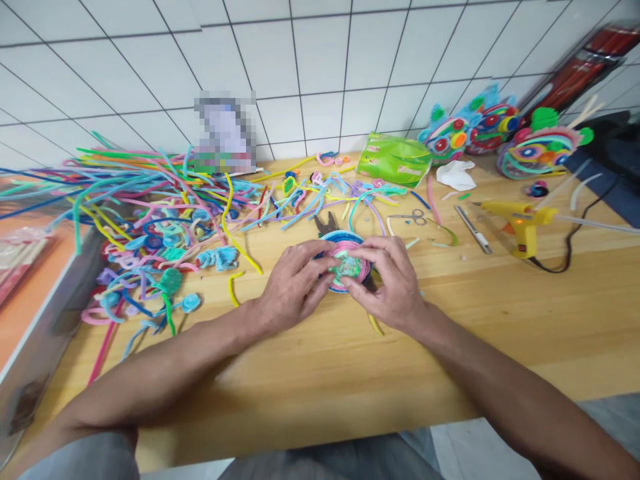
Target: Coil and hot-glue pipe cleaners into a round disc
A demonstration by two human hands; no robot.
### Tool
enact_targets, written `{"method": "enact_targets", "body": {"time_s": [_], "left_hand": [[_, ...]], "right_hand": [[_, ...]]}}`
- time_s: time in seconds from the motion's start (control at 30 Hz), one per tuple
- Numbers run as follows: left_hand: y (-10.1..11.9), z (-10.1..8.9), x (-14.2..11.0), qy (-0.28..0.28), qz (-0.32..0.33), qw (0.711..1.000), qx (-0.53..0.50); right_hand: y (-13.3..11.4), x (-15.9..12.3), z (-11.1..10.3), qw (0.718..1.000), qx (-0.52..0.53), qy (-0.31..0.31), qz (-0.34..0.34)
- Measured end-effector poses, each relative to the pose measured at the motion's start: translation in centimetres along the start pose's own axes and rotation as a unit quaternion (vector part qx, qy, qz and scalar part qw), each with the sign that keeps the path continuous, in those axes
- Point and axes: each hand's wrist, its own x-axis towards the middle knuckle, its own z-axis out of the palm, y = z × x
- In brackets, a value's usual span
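Note:
Both hands hold a round coil of pipe cleaners (349, 265), with blue, white and pink rings around a green, pale middle. My left hand (300, 277) is closed on its left side, fingertips at the green centre. On the other side, my right hand (387, 280) grips the rim with thumb and fingers. Just behind the coil lie pliers (326, 225) with dark jaws, their handles mostly hidden. A yellow pipe cleaner piece (375, 325) pokes out below my right hand.
A pile of coloured pipe cleaners (165, 227) covers the table's left. To the right lie scissors (413, 216), a craft knife (473, 230) and a yellow glue gun (523, 223) with its cord. Behind stand a green packet (395, 160) and several decorated pipe-cleaner figures (537, 150) by the tiled wall.

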Motion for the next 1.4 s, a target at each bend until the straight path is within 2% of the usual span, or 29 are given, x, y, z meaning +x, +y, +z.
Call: {"method": "enact_targets", "body": {"time_s": [0.33, 0.47, 0.67, 1.0, 1.2, 1.4], "left_hand": [[0.1, -0.2, 0.6, 0.029, -0.066, 0.99, -0.118], [0.0, 0.1, 0.9, 0.054, -0.121, 0.979, -0.154], [-0.2, 0.7, 1.5, 0.045, -0.199, 0.955, -0.214], [0.2, 1.0, 2.4, 0.053, -0.214, 0.945, -0.241], [0.2, 1.0, 2.3, 0.06, -0.239, 0.924, -0.292], [-0.2, 1.7, 1.5, 0.081, -0.22, 0.916, -0.326]], "right_hand": [[-0.1, 0.2, 0.0, 1.0, 0.001, 0.013, -0.013], [-0.1, 0.2, 0.1, 1.0, 0.0, 0.014, -0.013], [-0.1, 0.1, 0.1, 1.0, -0.006, 0.012, -0.014], [-0.2, 0.2, -0.5, 0.999, -0.03, 0.008, -0.042], [0.2, 0.2, -0.7, 0.997, -0.055, -0.002, -0.058], [0.1, 0.2, -1.1, 0.994, -0.088, -0.028, -0.055]]}}
